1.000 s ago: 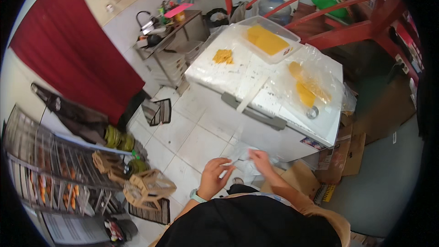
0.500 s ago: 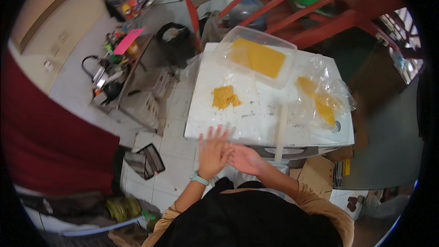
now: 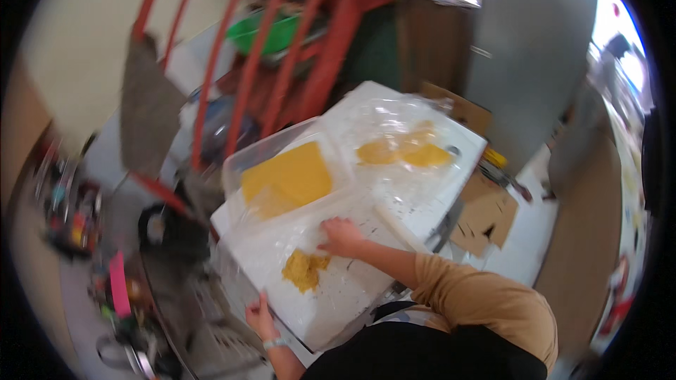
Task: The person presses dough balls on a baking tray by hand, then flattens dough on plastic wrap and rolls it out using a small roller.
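- One view only, the head camera, looking steeply down over a white worktable (image 3: 331, 295) covered in clear plastic sheeting.
- Right hand (image 3: 341, 236): palm down on the sheeting, fingers loosely curled, resting just beside and above a small heap of yellow crumbly material (image 3: 303, 269). Fingertips appear to touch the heap's upper edge; blur leaves it unclear whether anything is pinched. Judged to be placed for gathering or pressing the heap.
- Left hand (image 3: 259, 315): at the near-left edge of the table, fingers wrapped over the rim, seemingly gripping it or the sheeting's edge, likely to steady the surface. A light wristband sits just below it.
- Clear plastic tub (image 3: 243, 162): stands on the table beyond the right hand and holds a flat yellow slab (image 3: 292, 176) lying level on the bottom.
- Clear plastic bag (image 3: 401, 116): at the far right of the table, with more yellow lumps (image 3: 401, 153) inside, well apart from both hands.
- Pale stick-like tool (image 3: 401, 229): lies on the table to the right of the right forearm, untouched.
- Surroundings: red metal railing (image 3: 331, 49) behind the table, a green basin (image 3: 264, 32) beyond it, flattened cardboard (image 3: 486, 214) on the floor to the right.
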`<state>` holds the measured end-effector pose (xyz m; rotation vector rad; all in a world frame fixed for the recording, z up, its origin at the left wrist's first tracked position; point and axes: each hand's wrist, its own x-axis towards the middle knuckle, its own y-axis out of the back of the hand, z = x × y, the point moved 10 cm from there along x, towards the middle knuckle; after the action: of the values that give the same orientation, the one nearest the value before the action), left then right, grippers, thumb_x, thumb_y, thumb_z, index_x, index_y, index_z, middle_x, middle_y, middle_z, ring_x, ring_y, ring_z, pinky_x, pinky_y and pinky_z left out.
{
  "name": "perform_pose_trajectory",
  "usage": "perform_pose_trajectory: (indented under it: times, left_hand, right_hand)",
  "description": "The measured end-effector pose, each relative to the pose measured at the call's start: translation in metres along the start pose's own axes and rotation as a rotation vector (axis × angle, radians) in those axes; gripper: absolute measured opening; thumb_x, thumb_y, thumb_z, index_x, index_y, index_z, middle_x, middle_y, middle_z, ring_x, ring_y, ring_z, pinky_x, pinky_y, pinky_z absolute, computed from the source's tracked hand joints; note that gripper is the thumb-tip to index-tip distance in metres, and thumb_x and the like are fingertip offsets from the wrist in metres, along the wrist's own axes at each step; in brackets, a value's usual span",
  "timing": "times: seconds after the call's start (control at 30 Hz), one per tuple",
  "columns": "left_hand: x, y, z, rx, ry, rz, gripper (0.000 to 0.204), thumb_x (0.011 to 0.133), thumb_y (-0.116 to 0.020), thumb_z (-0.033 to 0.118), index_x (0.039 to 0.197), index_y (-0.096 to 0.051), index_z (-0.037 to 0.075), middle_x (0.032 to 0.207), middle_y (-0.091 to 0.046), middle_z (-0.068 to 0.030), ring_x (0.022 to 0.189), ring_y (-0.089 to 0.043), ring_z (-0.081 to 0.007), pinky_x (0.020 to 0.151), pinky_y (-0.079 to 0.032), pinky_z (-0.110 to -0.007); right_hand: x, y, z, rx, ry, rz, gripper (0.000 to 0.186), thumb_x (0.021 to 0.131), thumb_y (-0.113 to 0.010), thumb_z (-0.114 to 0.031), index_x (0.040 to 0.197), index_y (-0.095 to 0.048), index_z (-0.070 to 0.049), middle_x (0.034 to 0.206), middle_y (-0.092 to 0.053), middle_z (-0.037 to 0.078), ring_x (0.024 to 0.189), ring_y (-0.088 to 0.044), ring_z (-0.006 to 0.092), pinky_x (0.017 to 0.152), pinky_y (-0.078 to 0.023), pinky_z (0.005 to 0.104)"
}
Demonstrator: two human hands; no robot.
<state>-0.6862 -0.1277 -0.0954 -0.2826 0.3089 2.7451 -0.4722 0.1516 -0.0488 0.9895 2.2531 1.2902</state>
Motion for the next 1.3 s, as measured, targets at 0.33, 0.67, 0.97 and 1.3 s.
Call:
perform_pose_trajectory:
  times: [0.33,0.67,0.97,1.3]
  left_hand:
    - [-0.021,-0.148,0.048,-0.62,0.19,-0.787,0.03,0.098,-0.046,0.026,0.072,-0.045,0.012,0.068,-0.046,0.0016,0.067,-0.045,-0.0085,0.063,-0.039,-0.025]
    - [-0.013,-0.143,0.063,-0.547,0.364,-0.979,0.033,0.096,-0.047,0.031,0.068,-0.04,0.016,0.057,-0.039,0.0054,0.05,-0.039,-0.0088,0.05,-0.035,-0.024]
    - [0.047,-0.094,0.054,0.255,-0.081,-1.197,0.018,0.092,-0.058,0.022,0.083,-0.057,0.006,0.07,-0.058,-0.0012,0.057,-0.053,-0.0097,0.051,-0.043,-0.026]
    - [0.044,-0.186,0.077,0.149,-0.023,-1.035,0.025,0.087,-0.065,0.023,0.097,-0.067,0.0,0.087,-0.062,-0.0034,0.07,-0.054,-0.0107,0.063,-0.045,-0.026]
  right_hand:
    - [0.0,-0.077,-0.079,0.737,-0.13,-0.345,0.038,0.096,-0.04,-0.034,0.098,-0.056,-0.001,0.086,-0.062,0.022,0.077,-0.061,0.0377,0.068,-0.048,0.0459]
    - [-0.027,-0.048,-0.045,0.588,-0.314,0.281,0.035,0.095,-0.046,-0.034,0.09,-0.059,-0.002,0.078,-0.061,0.023,0.074,-0.059,0.0379,0.067,-0.046,0.0465]
    - [-0.092,0.013,0.039,0.629,-0.545,0.174,0.042,0.083,-0.066,-0.047,0.07,-0.063,-0.007,0.056,-0.058,0.003,0.049,-0.055,0.0096,0.051,-0.045,0.0287]
    - [0.013,-0.007,0.001,0.495,0.063,0.003,0.056,0.074,-0.074,-0.041,0.103,-0.063,0.006,0.114,-0.061,0.02,0.101,-0.06,0.0276,0.092,-0.047,0.0327]
